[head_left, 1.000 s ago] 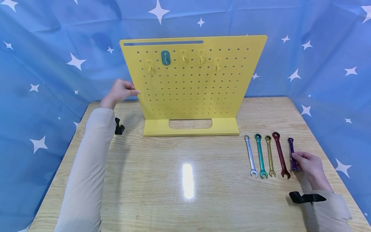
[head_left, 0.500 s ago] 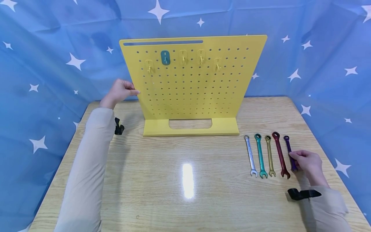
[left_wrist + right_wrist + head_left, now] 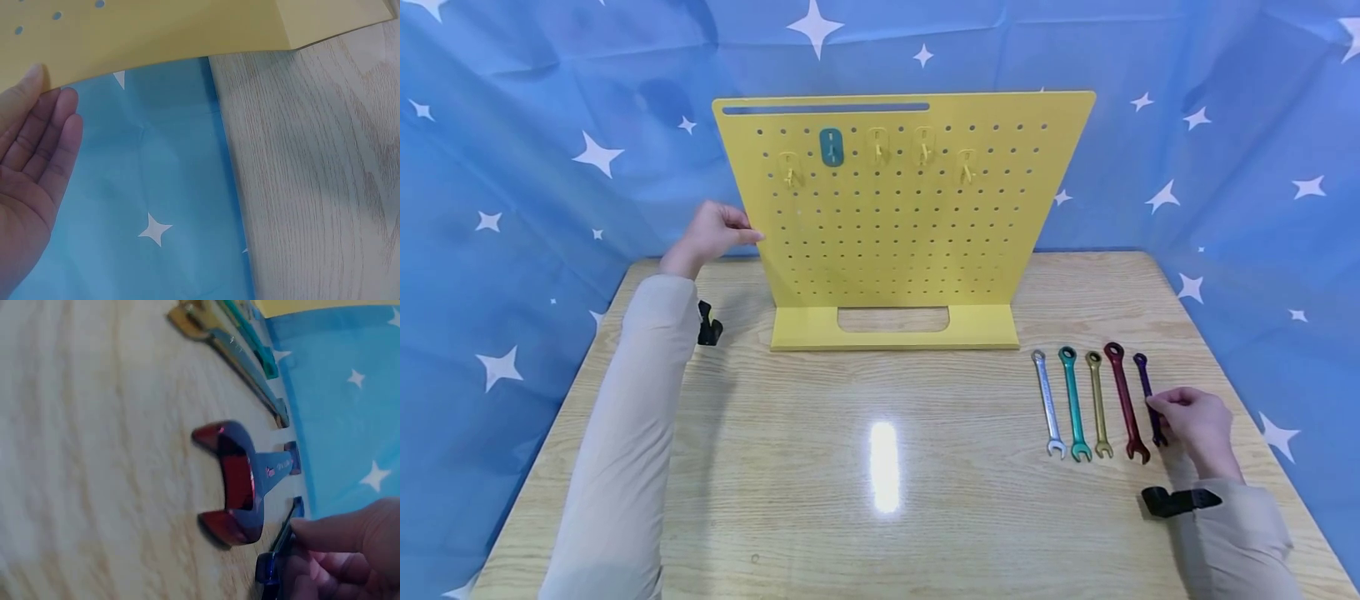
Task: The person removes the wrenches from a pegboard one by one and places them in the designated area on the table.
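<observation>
My right hand [image 3: 1198, 425] pinches a small purple combination wrench [image 3: 1145, 382] by its shank, at the right end of a row of wrenches. Left of it lie a red wrench [image 3: 1126, 400], a gold wrench [image 3: 1098, 400], a teal wrench [image 3: 1074, 400] and a silver wrench [image 3: 1047, 400], open ends toward me. In the right wrist view, thumb and fingers close on the purple wrench [image 3: 269, 565] beside the red wrench's open end [image 3: 240, 487]. My left hand [image 3: 711, 233] grips the left edge of a yellow pegboard [image 3: 895, 208], thumb in front and fingertips partly behind it.
Near the pegboard's top hang several hooks, one a teal hook [image 3: 831, 147], the others yellow like the yellow hook [image 3: 878, 147]. The board's base [image 3: 977, 327] stands at the back of the wooden table [image 3: 790, 467]. A blue star-printed cloth [image 3: 1210, 167] surrounds the table.
My right hand has shifted slightly left with the purple wrench, whose ring end now lies nearer the red wrench. The left hand keeps its grip on the pegboard edge.
</observation>
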`<state>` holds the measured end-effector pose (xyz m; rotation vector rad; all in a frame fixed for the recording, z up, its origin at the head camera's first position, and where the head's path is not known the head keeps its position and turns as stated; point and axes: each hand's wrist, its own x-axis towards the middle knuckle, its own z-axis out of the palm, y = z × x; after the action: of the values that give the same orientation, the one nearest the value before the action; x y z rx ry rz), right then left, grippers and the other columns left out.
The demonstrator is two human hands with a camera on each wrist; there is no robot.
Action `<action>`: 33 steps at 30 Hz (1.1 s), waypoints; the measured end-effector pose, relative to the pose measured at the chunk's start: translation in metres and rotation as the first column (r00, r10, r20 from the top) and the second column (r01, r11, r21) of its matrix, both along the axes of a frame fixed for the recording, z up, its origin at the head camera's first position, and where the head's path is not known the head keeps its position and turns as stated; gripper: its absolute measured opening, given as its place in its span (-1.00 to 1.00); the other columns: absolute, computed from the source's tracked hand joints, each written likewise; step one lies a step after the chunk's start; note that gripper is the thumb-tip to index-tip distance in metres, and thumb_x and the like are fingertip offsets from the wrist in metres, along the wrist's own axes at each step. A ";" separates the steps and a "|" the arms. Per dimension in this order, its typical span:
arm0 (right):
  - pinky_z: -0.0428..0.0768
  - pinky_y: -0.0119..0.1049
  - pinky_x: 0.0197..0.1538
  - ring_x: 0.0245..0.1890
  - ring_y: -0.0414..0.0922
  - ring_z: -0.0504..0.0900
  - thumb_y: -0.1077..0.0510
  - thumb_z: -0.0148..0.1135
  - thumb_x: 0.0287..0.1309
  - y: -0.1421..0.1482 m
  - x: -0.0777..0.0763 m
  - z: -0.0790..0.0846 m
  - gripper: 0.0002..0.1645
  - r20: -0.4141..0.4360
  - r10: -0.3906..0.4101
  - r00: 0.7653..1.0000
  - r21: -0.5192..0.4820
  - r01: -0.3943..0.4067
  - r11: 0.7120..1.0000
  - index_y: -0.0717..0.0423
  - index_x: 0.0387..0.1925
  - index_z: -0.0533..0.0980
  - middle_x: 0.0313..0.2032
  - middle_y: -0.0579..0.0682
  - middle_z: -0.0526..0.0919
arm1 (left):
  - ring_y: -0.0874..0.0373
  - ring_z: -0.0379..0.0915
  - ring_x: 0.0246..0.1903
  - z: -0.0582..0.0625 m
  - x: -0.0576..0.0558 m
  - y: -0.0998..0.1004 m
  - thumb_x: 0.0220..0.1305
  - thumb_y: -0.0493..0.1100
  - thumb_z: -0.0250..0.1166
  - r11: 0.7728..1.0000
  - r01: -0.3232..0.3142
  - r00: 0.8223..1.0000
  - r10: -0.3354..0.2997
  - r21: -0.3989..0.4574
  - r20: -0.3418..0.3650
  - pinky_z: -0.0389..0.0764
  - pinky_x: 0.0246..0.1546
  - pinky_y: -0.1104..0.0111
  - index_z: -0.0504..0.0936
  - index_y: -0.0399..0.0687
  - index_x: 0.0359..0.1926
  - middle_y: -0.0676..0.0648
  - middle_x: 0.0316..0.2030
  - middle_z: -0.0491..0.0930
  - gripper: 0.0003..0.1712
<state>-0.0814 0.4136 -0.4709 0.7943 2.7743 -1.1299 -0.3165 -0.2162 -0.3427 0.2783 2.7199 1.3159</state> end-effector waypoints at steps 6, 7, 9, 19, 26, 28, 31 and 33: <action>0.48 -0.34 -0.58 -0.66 -0.28 0.49 0.09 0.15 0.23 0.002 -0.001 -0.002 -0.68 -0.001 -0.008 1.000 -0.009 0.008 1.000 0.33 -0.33 0.56 -0.65 -0.22 0.52 | 0.24 0.48 -0.47 0.001 0.002 0.000 0.21 -0.20 0.31 1.000 -0.011 1.000 0.011 -0.002 -0.001 0.42 -0.32 0.39 0.63 -0.44 -0.33 -0.02 -0.51 0.65 -0.72; 0.48 -0.35 -0.59 -0.66 -0.28 0.49 0.09 0.14 0.23 0.002 -0.001 -0.001 -0.67 -0.009 -0.010 1.000 -0.014 0.010 1.000 0.36 -0.31 0.55 -0.64 -0.22 0.52 | 0.24 0.47 -0.47 0.001 0.003 0.000 0.22 -0.20 0.30 1.000 -0.012 1.000 0.012 -0.006 -0.002 0.41 -0.32 0.39 0.63 -0.44 -0.33 0.01 -0.53 0.64 -0.72; 0.49 -0.36 -0.60 -0.68 -0.29 0.48 0.10 0.12 0.24 0.000 -0.002 0.001 -0.64 -0.040 -0.012 0.999 0.003 0.012 1.000 0.40 -0.24 0.52 -0.65 -0.24 0.51 | 0.23 0.47 -0.46 0.001 0.003 0.001 0.22 -0.19 0.30 1.000 -0.016 1.000 0.016 -0.014 -0.003 0.41 -0.33 0.38 0.63 -0.42 -0.31 0.05 -0.53 0.63 -0.72; 0.37 -0.46 -0.56 -0.63 -0.41 0.42 0.01 0.15 0.22 -0.029 -0.025 0.028 -0.63 -0.249 0.003 0.968 0.061 0.012 0.998 0.29 -0.21 0.53 -0.64 -0.39 0.45 | 0.24 0.40 -0.53 -0.003 0.005 0.003 0.20 -0.20 0.31 0.999 -0.040 0.997 0.040 -0.009 -0.068 0.38 -0.43 0.41 0.64 -0.40 -0.34 -0.07 -0.48 0.61 -0.74; 0.37 -0.49 -0.58 -0.57 -0.39 0.45 0.04 0.16 0.23 -0.077 -0.049 0.047 -0.67 -0.393 0.064 0.917 0.010 -0.065 0.998 0.26 -0.21 0.56 -0.54 -0.24 0.53 | 0.19 0.47 -0.40 -0.018 0.014 0.006 0.19 -0.17 0.33 0.994 -0.101 0.979 0.105 0.035 -0.173 0.44 -0.36 0.45 0.62 -0.33 -0.20 -0.16 -0.35 0.62 -0.72; 0.38 -0.53 -0.55 -0.55 -0.42 0.44 0.05 0.13 0.26 -0.093 -0.054 0.056 -0.63 -0.411 0.132 0.902 0.051 -0.122 0.991 0.32 -0.16 0.54 -0.52 -0.26 0.51 | 0.14 0.49 -0.33 -0.023 0.018 0.007 0.21 -0.16 0.31 0.989 -0.133 0.965 0.145 0.071 -0.217 0.45 -0.32 0.46 0.61 -0.32 -0.12 -0.21 -0.24 0.61 -0.69; 0.38 -0.58 -0.48 -0.49 -0.48 0.41 0.07 0.13 0.27 -0.116 -0.063 0.065 -0.64 -0.450 0.201 0.870 0.083 -0.184 0.979 0.32 -0.14 0.54 -0.45 -0.17 0.55 | 0.14 0.50 -0.28 -0.030 0.027 0.011 0.22 -0.20 0.28 0.967 -0.190 0.921 0.235 0.168 -0.311 0.46 -0.27 0.50 0.58 -0.36 -0.08 -0.26 -0.16 0.58 -0.68; 0.38 -0.61 -0.44 -0.45 -0.47 0.41 0.10 0.14 0.27 -0.132 -0.069 0.069 -0.67 -0.482 0.249 0.840 0.106 -0.226 0.968 0.31 -0.12 0.54 -0.37 -0.02 0.60 | 0.19 0.49 -0.31 -0.034 0.035 0.015 0.22 -0.24 0.26 0.943 -0.230 0.873 0.310 0.241 -0.378 0.47 -0.26 0.52 0.59 -0.39 -0.09 -0.27 -0.17 0.57 -0.70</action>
<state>-0.1505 0.2820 -0.4019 0.1515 3.1879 -1.3832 -0.2818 -0.2014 -0.3767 0.2139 3.0703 1.7810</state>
